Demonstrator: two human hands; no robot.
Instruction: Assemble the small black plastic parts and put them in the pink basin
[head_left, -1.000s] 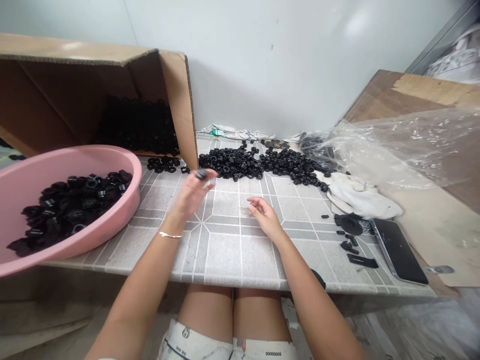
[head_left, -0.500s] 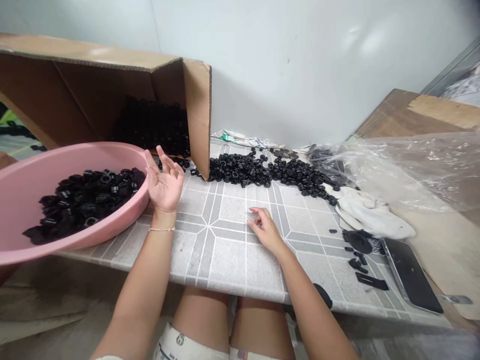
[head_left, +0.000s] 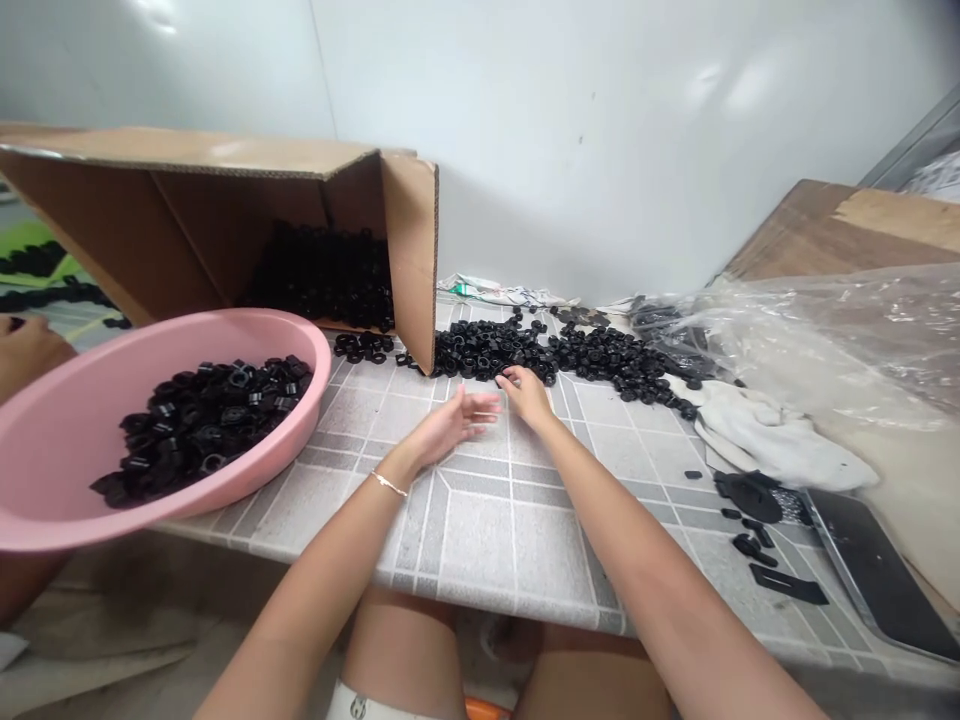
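Observation:
My right hand (head_left: pixel 528 396) is at the near edge of a pile of small black ring-shaped plastic parts (head_left: pixel 600 358). Its thumb and fingers are bent together among the nearest rings; what lies between the fingertips is too small to make out. Just left of it, my left hand (head_left: pixel 454 425) hovers low over the checked tablecloth (head_left: pixel 480 540), palm turned to the right. Nothing is in it, and its fingers are stretched out and apart. A pink basin (head_left: pixel 315 375) holding more black parts (head_left: pixel 217 420) stands to the left of both hands.
A cardboard box (head_left: pixel 409 240) lies on its side behind the basin, black parts inside. Another person's hand (head_left: pixel 30 350) is at the far left, near a green tray (head_left: pixel 34 250). To the right are a white cloth (head_left: pixel 780 430), clear plastic film (head_left: pixel 825 350), and a phone (head_left: pixel 877 570).
My left hand has swung from beside the basin's rim rightward to the middle of the table. My right hand has reached forward to the pile. The view has shifted slightly.

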